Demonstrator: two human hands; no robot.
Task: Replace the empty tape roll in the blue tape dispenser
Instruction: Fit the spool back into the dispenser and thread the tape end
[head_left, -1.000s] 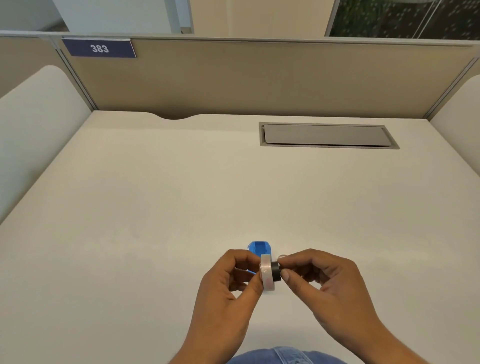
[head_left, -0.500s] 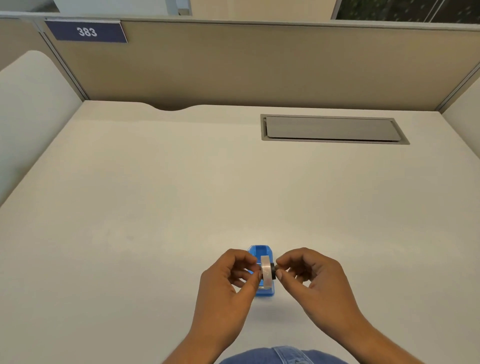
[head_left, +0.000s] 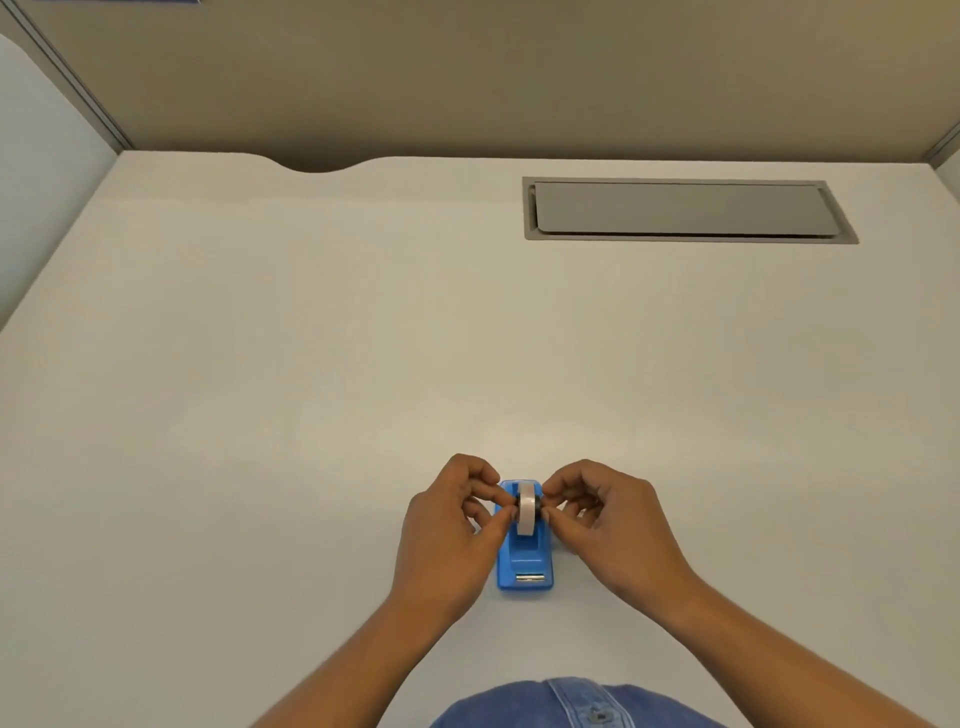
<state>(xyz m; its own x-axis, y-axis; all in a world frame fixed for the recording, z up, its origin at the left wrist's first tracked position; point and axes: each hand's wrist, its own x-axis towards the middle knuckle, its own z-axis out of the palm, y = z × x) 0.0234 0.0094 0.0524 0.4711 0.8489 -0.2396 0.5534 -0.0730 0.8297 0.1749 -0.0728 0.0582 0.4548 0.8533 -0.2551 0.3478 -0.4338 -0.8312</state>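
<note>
Fingers (head_left: 506, 514) of the left hand (head_left: 447, 525) pinched against the left face of the tape roll (head_left: 525, 512); fingers of the right hand (head_left: 602, 519) pinched on the dark hub end at its right side. Both closed on the roll, held upright on edge between them. Roll placed over the rear cradle of the blue tape dispenser (head_left: 524, 561), low between its side walls; whether seated in the slots, cannot tell. Probably very light, stiff through the core, smooth on the outer wrap, sticky only at the loose end. Best taken at the hub ends, as here, not across the wound face. Little plastic dispenser likely light too, prone to slide on the pale surface (head_left: 311, 364) under a push, so downward pressure rather than sideways. Metal cutter strip (head_left: 530, 577) at the near end, toothed by the look: worth avoiding with fingertips.
</note>
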